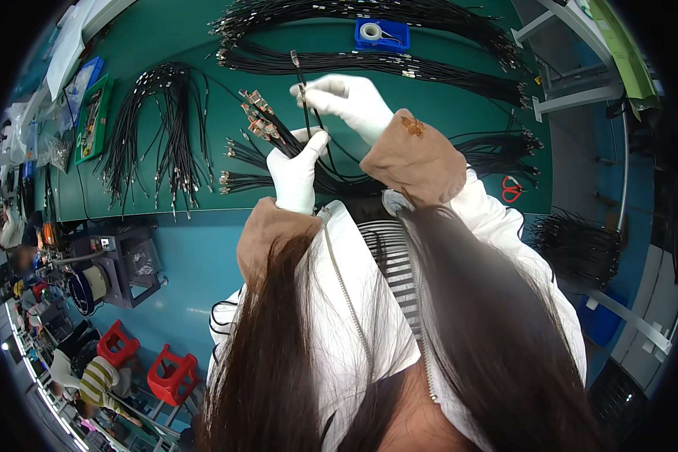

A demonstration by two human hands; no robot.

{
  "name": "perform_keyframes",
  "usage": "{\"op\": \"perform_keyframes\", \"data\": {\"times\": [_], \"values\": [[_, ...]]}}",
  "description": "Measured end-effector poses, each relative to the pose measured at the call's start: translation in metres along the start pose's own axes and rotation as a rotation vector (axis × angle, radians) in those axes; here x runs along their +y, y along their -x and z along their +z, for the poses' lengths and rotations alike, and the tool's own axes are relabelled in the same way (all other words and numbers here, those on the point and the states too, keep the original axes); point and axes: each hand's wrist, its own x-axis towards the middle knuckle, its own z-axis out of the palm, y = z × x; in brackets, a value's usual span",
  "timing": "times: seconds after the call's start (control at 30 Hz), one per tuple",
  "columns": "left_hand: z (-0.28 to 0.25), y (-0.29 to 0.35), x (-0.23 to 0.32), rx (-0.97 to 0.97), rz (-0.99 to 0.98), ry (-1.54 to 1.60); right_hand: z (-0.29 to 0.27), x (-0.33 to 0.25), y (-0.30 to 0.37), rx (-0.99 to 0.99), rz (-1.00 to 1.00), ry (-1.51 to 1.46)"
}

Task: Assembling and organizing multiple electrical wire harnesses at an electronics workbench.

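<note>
My left hand, in a white glove, is closed around a bundle of black cables. Metal-and-orange connector ends fan out beyond its thumb. Up and to the right, my right hand, gloved too, pinches a single black cable just below its tip. That cable stands apart from the bundle, with a small connector pointing away from me; its lower part passes by my left thumb. The rest of the held bundle runs down behind my left hand toward the table's near edge.
Long black cable bundles lie across the far side of the green table; another cable pile is at left. A blue tray holds a tape roll. Red-handled scissors lie right. Red stools stand lower left.
</note>
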Motion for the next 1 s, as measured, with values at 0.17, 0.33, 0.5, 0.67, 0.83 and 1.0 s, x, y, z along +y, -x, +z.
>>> {"op": "perform_keyframes", "data": {"times": [0.17, 0.33, 0.5, 0.67, 0.83, 1.0], "values": [[-0.005, 0.009, 0.005, -0.028, -0.035, 0.071, 0.005, -0.017, -0.011, 0.134, -0.065, 0.185], [-0.01, 0.006, -0.001, -0.033, -0.062, 0.072, 0.005, -0.027, -0.004, 0.032, 0.005, 0.31], [-0.009, 0.007, 0.003, -0.03, -0.088, 0.078, 0.0, -0.016, -0.005, 0.035, -0.016, 0.332], [-0.008, 0.007, 0.002, -0.01, -0.08, 0.12, 0.0, -0.015, -0.003, 0.148, 0.044, 0.369], [-0.006, 0.007, 0.004, -0.001, -0.103, 0.121, -0.005, -0.005, -0.006, 0.159, 0.107, 0.279], [-0.006, 0.006, 0.003, 0.022, -0.119, 0.16, -0.004, -0.003, -0.006, 0.179, 0.087, 0.23]]}}
